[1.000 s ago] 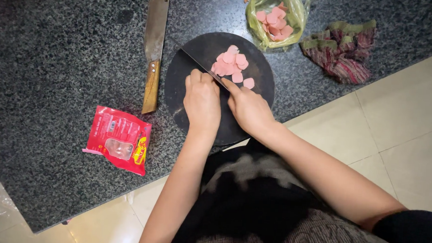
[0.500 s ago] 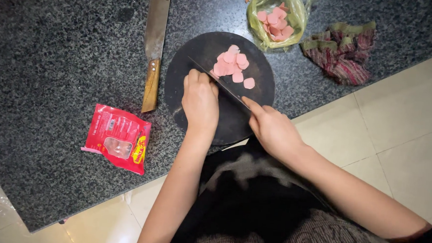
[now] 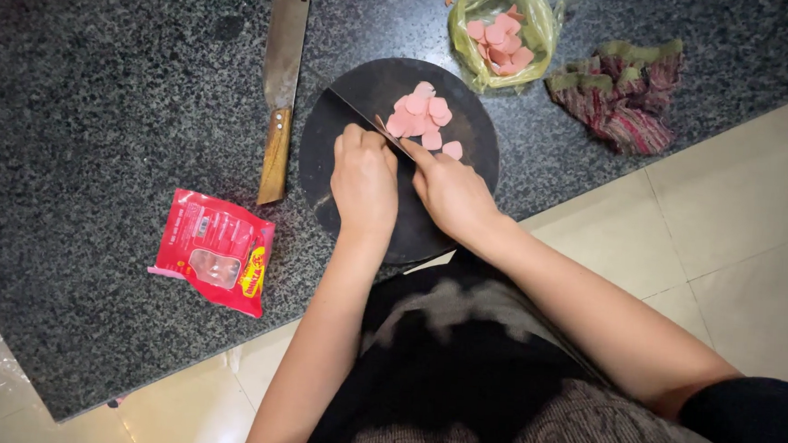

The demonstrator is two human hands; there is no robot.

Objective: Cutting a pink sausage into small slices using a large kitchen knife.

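Two hands are seen on the round dark cutting board [image 3: 356,85]: a thin knife [image 3: 363,119] is gripped by the right hand [image 3: 454,193], pink slices [image 3: 422,120] lie beyond, the left hand [image 3: 363,177] is curled, its hold hidden, while a rectangular red packet [image 3: 214,251] lies on the tabletop [image 3: 104,98].

The surface [image 3: 105,80] looks like speckled polished stone. The round board [image 3: 470,140] is matt black. The cleaver [image 3: 282,81] has a dull metal blade and wooden handle. The red packet [image 3: 213,250] is glossy plastic; the rag [image 3: 621,94] is woven cloth.
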